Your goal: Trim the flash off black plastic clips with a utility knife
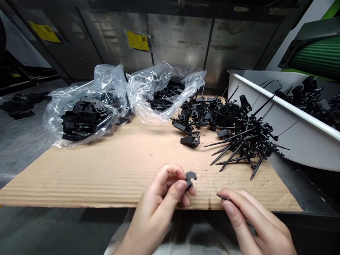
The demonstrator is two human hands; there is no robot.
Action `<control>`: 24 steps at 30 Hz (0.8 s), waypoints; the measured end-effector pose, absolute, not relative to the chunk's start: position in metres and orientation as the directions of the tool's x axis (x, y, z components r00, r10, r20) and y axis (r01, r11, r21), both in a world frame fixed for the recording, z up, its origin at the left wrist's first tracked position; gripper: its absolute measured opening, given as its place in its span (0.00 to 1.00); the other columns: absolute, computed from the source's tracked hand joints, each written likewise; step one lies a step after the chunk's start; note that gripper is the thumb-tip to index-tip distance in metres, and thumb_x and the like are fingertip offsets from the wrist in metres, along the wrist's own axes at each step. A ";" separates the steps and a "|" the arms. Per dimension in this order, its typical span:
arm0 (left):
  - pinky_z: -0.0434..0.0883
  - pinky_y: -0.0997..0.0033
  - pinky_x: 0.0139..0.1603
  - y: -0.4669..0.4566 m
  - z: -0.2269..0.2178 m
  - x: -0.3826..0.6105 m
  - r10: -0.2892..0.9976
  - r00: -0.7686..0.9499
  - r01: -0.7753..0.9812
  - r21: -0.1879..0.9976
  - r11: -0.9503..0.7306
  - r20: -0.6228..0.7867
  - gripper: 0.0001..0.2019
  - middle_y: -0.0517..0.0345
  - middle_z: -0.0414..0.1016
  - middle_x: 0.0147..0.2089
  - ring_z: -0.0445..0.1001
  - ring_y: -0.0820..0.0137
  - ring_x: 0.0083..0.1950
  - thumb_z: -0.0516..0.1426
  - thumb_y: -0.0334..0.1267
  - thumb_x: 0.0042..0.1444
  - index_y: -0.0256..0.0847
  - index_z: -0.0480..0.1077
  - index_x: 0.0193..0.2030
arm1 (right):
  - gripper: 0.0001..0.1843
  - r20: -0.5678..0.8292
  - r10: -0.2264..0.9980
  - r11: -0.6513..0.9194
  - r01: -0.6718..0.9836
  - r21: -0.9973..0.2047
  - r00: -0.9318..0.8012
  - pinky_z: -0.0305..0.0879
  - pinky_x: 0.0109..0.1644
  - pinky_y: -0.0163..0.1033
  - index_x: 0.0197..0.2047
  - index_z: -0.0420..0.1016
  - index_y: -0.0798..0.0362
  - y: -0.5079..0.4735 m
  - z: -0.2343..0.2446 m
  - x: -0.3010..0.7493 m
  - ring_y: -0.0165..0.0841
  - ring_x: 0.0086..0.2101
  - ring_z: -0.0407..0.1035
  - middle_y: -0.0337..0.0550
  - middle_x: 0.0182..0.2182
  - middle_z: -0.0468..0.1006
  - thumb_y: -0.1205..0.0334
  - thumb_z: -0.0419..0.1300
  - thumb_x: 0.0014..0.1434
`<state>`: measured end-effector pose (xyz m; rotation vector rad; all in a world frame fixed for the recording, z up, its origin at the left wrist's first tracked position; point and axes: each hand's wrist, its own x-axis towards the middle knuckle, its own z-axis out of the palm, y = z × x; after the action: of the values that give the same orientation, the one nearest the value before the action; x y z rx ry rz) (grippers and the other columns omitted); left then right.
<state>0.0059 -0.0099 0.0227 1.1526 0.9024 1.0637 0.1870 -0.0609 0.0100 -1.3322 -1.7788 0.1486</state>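
The left hand (155,205) has its grip closed on a small hooked black plastic piece (190,176), pinched between thumb and fingers just above the near edge of a corrugated cardboard sheet (106,180). The right hand (256,221) has its grip closed too, its fingertips (228,207) pinching the end of a thin black pin (221,197), most of which they hide. The two hands are near each other but not touching. Beyond them, a tangled heap of spiked black plastic parts (240,140) spreads over the cardboard, with two wider black clips (190,141) lying at its near left side. To the left, two clear plastic bags (85,118) (164,88) hold more black parts. At the right, a white plastic bin (265,113) with more black parts (309,94) stands against the cardboard's far corner. Dark crumbs (162,150) dot the cardboard. Black pieces (20,104) lie on the grey floor at far left. Scuffed metal panels (179,39) with yellow labels (137,40) form the back wall, and a green ribbed belt (316,58) shows at upper right.
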 end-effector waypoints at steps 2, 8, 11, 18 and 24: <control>0.71 0.84 0.36 -0.009 0.020 0.009 0.977 0.213 -0.112 0.994 0.013 0.012 0.11 0.66 0.79 0.35 0.76 0.76 0.34 0.60 0.38 0.56 0.51 0.70 0.46 | 0.12 0.613 0.780 0.467 0.769 -0.436 -0.126 0.68 0.42 0.29 0.46 0.70 0.55 -0.059 0.007 0.187 0.30 0.36 0.74 0.45 0.36 0.79 0.72 0.56 0.58; 0.68 0.90 0.44 -0.004 0.026 0.009 0.922 0.293 0.096 0.951 -0.293 0.254 0.13 0.67 0.80 0.38 0.76 0.77 0.41 0.59 0.24 0.53 0.48 0.78 0.38 | 0.16 0.702 0.690 0.508 0.810 -0.292 -0.180 0.68 0.37 0.35 0.47 0.71 0.57 -0.054 0.007 0.180 0.32 0.30 0.72 0.45 0.32 0.80 0.76 0.59 0.55; 0.68 0.91 0.44 -0.005 0.030 0.009 0.903 0.307 0.109 0.931 -0.347 0.301 0.14 0.67 0.80 0.38 0.76 0.77 0.40 0.59 0.23 0.53 0.46 0.78 0.39 | 0.17 0.667 0.724 0.485 0.819 -0.307 -0.178 0.68 0.33 0.36 0.48 0.71 0.56 -0.054 0.008 0.178 0.33 0.29 0.70 0.45 0.31 0.79 0.76 0.59 0.55; 0.68 0.90 0.45 -0.004 0.026 0.006 0.897 0.320 0.094 0.932 -0.351 0.305 0.15 0.66 0.80 0.39 0.77 0.76 0.42 0.60 0.22 0.52 0.46 0.78 0.40 | 0.21 0.664 0.719 0.520 0.795 -0.314 -0.207 0.69 0.34 0.37 0.51 0.69 0.58 -0.052 0.004 0.180 0.35 0.32 0.71 0.48 0.34 0.78 0.78 0.58 0.53; 0.69 0.87 0.46 0.000 0.028 0.004 0.862 0.404 -0.029 0.946 -0.323 0.306 0.16 0.65 0.80 0.40 0.77 0.75 0.42 0.58 0.22 0.55 0.48 0.77 0.42 | 0.12 0.531 0.827 0.516 0.622 -0.590 -0.182 0.68 0.28 0.25 0.44 0.70 0.54 -0.047 0.017 0.175 0.25 0.23 0.71 0.37 0.23 0.72 0.74 0.54 0.59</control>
<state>0.0041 -0.0001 0.0283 1.6413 0.7464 1.0933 0.1749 -0.0474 0.0172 -1.1927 -1.8983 0.3020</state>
